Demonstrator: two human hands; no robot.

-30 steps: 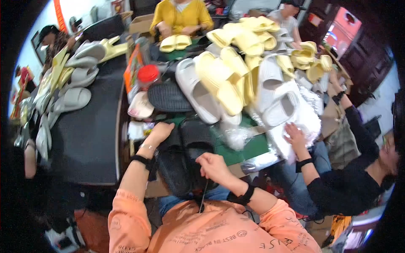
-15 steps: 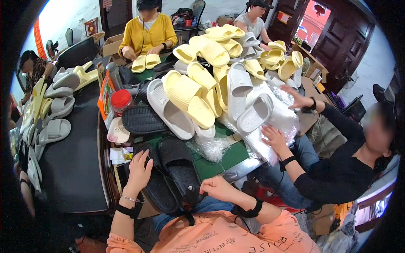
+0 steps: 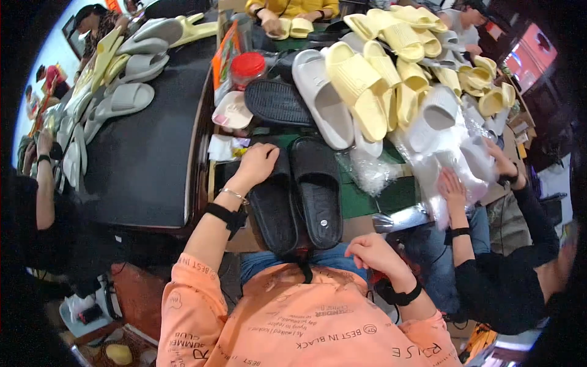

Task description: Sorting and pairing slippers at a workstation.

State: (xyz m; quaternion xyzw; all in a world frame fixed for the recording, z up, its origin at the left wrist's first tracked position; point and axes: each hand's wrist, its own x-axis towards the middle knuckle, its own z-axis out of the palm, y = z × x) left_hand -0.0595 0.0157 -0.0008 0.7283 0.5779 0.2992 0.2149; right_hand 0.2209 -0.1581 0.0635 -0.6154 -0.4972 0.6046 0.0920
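Two black slippers lie side by side before me, toes pointing away. My left hand (image 3: 260,164) is closed over the toe strap of the left black slipper (image 3: 273,214), its fingers bent. The right black slipper (image 3: 318,196) has a small round white sticker on its insole near the heel. To the right of its heel, apart from both slippers, hangs my right hand (image 3: 370,251). Its fingers are curled into a pinch; what they may hold is too small to make out.
Beyond lie another black slipper (image 3: 278,102), a red-lidded jar (image 3: 247,68), a pale dish (image 3: 233,110) and piled yellow slippers (image 3: 361,85). Crumpled clear plastic (image 3: 370,171) sits to the right. A co-worker's hands (image 3: 452,189) handle plastic-covered grey slippers. Left stands a dark table (image 3: 153,153).
The view has turned downward and left. My left hand has gone from fingers spread to bent over the strap. My right hand has drawn away from the right slipper's heel.
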